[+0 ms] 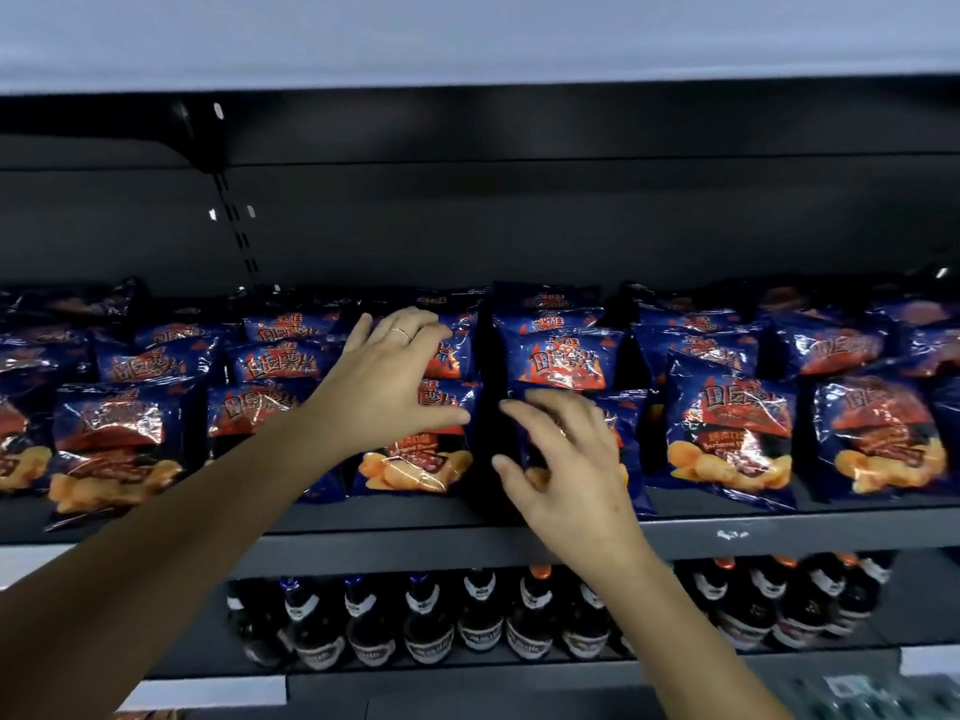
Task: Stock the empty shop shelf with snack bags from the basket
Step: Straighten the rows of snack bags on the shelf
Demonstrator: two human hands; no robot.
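Snack bags (727, 439) behind spread left hand (389, 392), right hand (571, 470)

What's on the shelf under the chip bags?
A row of dark bottles with white labels. The right arm covers a few; whatever stands behind them is hidden.

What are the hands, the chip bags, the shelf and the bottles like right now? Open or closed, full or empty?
Left hand: open, fingers spread in front of the bags; can't tell if it touches them.
Right hand: open, fingers spread and slightly bent in front of the bags.
Snack bags: sealed, standing in rows.
Shelf: filled with bags all the way across.
Bottles: capped, upright, one level below.
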